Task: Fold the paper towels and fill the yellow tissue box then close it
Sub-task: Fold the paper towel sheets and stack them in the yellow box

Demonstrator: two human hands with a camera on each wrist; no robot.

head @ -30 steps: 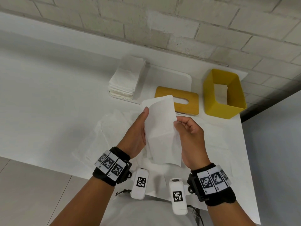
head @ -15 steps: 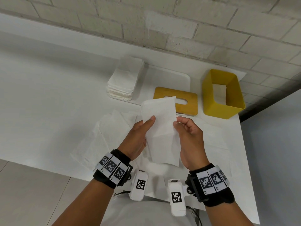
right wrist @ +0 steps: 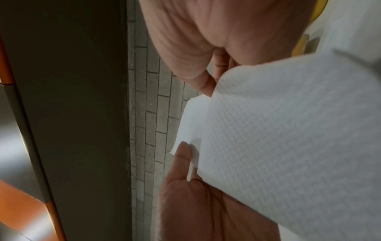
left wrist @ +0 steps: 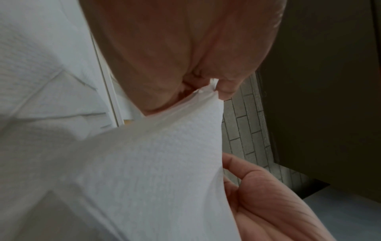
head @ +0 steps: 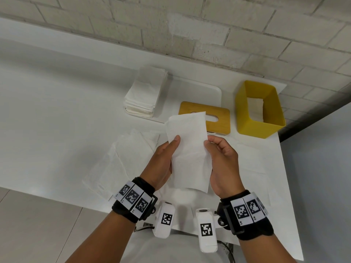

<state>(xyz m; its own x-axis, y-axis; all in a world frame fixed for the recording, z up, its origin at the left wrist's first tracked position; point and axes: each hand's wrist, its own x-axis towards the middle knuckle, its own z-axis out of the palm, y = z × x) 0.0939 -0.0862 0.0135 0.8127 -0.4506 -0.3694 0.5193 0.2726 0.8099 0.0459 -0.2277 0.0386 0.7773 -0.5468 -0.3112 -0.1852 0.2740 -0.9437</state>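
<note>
We see both hands holding one folded paper towel [head: 187, 149] upright above the near part of the table [head: 57, 111]. The left hand [head: 161, 164] grips its left edge, thumb pressed flat on the front face and fingers behind; the right hand [head: 222, 164] pinches the right edge with curled fingers. Compared with a second ago, the left thumb has slid from the towel's edge further onto its face, and the towel sits a little lower and nearer to us; the right hand has hardly moved.

The yellow tissue box [head: 259, 109] stands open at the far right of the table, with white paper lying inside it, as before. Its wooden lid [head: 218, 118] with the slot lies flat just left of the box, partly behind the towel's top edge. A stack of folded towels [head: 146, 95] rests on the left end of a white tray [head: 199, 95] at the far side, unchanged. Loose unfolded sheets [head: 117, 158] lie spread on the table under and to the left of the hands, and more to the right.

In the left wrist view the left hand's fingers [left wrist: 226, 88] pinch a corner of the towel [left wrist: 154, 163].
</note>
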